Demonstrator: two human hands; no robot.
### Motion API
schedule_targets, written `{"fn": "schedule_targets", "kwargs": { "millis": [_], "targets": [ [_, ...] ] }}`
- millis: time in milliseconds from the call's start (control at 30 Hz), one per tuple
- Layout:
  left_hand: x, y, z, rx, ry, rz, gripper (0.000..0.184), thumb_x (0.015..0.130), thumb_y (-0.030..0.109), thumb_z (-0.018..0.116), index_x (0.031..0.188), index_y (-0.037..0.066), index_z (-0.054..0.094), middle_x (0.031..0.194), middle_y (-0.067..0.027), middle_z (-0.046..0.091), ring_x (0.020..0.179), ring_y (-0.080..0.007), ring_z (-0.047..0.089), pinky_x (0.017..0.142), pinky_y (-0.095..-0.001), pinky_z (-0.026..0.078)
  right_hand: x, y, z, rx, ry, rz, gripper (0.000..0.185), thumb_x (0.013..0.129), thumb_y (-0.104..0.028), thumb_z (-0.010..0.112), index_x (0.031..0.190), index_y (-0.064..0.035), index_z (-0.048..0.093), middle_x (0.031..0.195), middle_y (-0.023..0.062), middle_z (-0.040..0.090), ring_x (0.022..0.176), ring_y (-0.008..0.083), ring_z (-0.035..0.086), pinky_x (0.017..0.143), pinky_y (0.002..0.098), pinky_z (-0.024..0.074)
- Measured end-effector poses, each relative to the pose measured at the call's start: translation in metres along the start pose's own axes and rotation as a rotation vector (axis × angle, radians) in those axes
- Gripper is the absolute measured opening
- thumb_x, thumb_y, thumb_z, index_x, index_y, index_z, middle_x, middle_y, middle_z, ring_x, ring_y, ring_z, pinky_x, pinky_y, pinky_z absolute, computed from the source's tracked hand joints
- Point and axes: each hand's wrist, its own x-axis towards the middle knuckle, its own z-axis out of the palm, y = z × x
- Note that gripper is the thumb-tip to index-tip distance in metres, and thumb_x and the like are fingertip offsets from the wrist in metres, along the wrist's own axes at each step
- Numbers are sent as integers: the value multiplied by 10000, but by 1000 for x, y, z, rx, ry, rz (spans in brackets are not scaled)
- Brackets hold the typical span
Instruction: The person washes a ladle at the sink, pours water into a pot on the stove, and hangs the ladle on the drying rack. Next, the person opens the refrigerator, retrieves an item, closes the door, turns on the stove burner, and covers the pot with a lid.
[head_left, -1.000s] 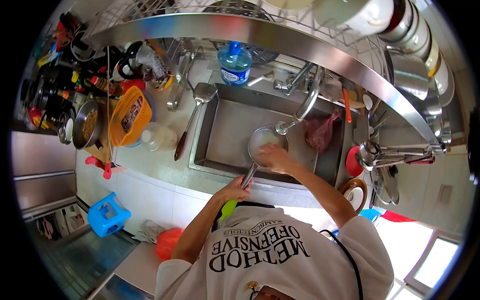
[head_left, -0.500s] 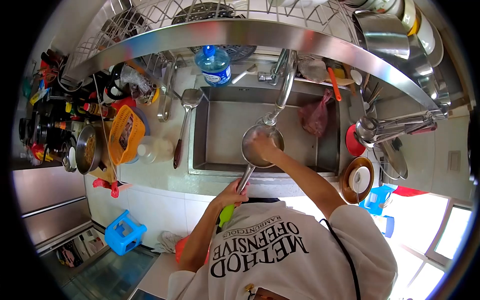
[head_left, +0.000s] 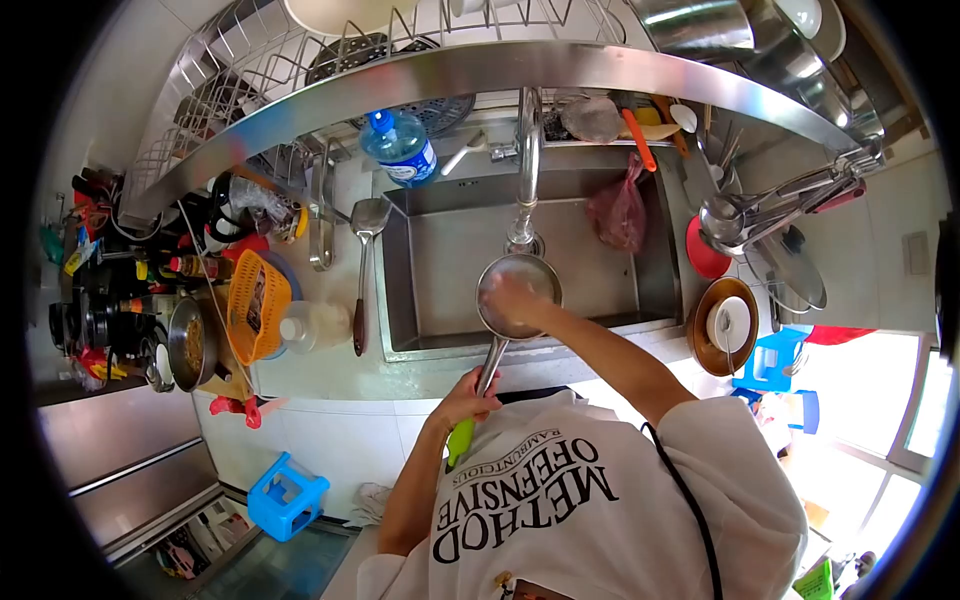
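Observation:
A round metal saucepan (head_left: 552,283) is held over the near part of the steel sink (head_left: 435,255). My left hand (head_left: 466,401) is wrapped round its long handle, whose end is green (head_left: 460,438). My right hand (head_left: 514,304) is inside the pan, palm down. Its fingers are smeared by motion, so I cannot see whether they grip anything. Just beyond the pan is the spout of the metal tap (head_left: 528,170), with the drain (head_left: 538,245) partly showing beneath it. A reddish tied plastic bag (head_left: 618,215) rests at the sink's right side.
Left of the sink lie a spatula (head_left: 365,260), a cloudy plastic jug (head_left: 320,327) and an orange basket (head_left: 258,310). A blue bottle (head_left: 402,150) stands behind. At the right are a brown bowl (head_left: 703,345) and hanging ladles (head_left: 725,220). A dish rack (head_left: 480,65) crosses overhead.
The pan has come slightly nearer to me, away from the tap spout, and the drain shows between them. My right hand keeps moving inside it. The camera view has shifted.

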Motion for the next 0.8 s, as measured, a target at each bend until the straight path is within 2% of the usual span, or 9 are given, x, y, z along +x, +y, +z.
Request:
{"fn": "schedule_targets", "kwargs": {
  "millis": [100, 167, 233, 333, 400, 467, 533, 633, 800],
  "targets": [
    [-6, -1, -3, -4, 19, -14, 517, 671, -34, 662, 1123, 64, 429, 749, 11, 432, 486, -83, 418, 411, -231, 340, 23, 20, 66, 70, -93, 185, 255, 836, -244, 513, 1034, -117, 610, 1175, 136, 531, 1069, 338, 538, 795, 435, 502],
    [-5, 1, 0, -16, 8, -20, 519, 670, -36, 659, 1124, 65, 429, 751, 11, 432, 482, -85, 414, 411, -230, 337, 29, 23, 79, -10, -140, 96, 275, 830, -262, 520, 1045, -117, 611, 1164, 139, 533, 1066, 340, 539, 808, 437, 500],
    [-6, 3, 3, -24, -10, -25, 522, 668, -38, 657, 1125, 66, 429, 752, 10, 433, 479, -87, 412, 409, -232, 336, 12, -3, 21, -230, -74, -260, 301, 825, -286, 522, 1054, -113, 612, 1143, 147, 536, 1054, 332, 546, 821, 437, 497],
    [-10, 6, -1, -47, -2, -25, 531, 667, -43, 657, 1134, 65, 427, 750, 9, 433, 477, -87, 413, 406, -235, 335, -5, 2, -4, 76, 39, 150, 305, 818, -282, 531, 1049, -103, 619, 1106, 152, 540, 1025, 319, 558, 827, 431, 498],
    [-7, 5, -1, -51, 1, -11, 538, 667, -45, 657, 1140, 60, 425, 748, 6, 433, 476, -88, 412, 405, -236, 331, 20, 7, 73, 126, 59, 190, 293, 814, -258, 541, 1046, -98, 622, 1084, 148, 545, 1017, 301, 566, 807, 419, 509],
    [-6, 4, 2, -46, -4, -15, 543, 666, -46, 656, 1145, 57, 423, 745, 5, 432, 478, -87, 412, 406, -235, 328, 18, 4, 71, 112, 48, 190, 284, 807, -239, 554, 1042, -94, 623, 1070, 147, 549, 1018, 287, 571, 789, 407, 520],
    [-8, 8, 2, -27, 2, -27, 547, 665, -48, 655, 1149, 56, 422, 742, 5, 431, 482, -87, 411, 408, -232, 325, -5, -15, -31, 35, 17, 129, 280, 799, -226, 571, 1039, -93, 622, 1065, 151, 552, 1029, 278, 573, 771, 394, 529],
    [-11, 8, -1, -52, 31, -21, 542, 663, -54, 649, 1145, 59, 427, 739, 9, 430, 491, -85, 412, 411, -224, 318, -3, -8, -3, 21, -108, 197, 243, 802, -205, 566, 1004, -82, 625, 1082, 141, 550, 1037, 273, 573, 733, 391, 538],
    [-10, 11, 2, -47, 38, -22, 543, 660, -60, 655, 1141, 59, 433, 747, 15, 433, 475, -70, 394, 401, -216, 295, -14, -19, -36, -84, 117, 111, 168, 792, -143, 562, 934, -87, 631, 1081, 98, 533, 1006, 262, 563, 686, 374, 538]
  ]
}}
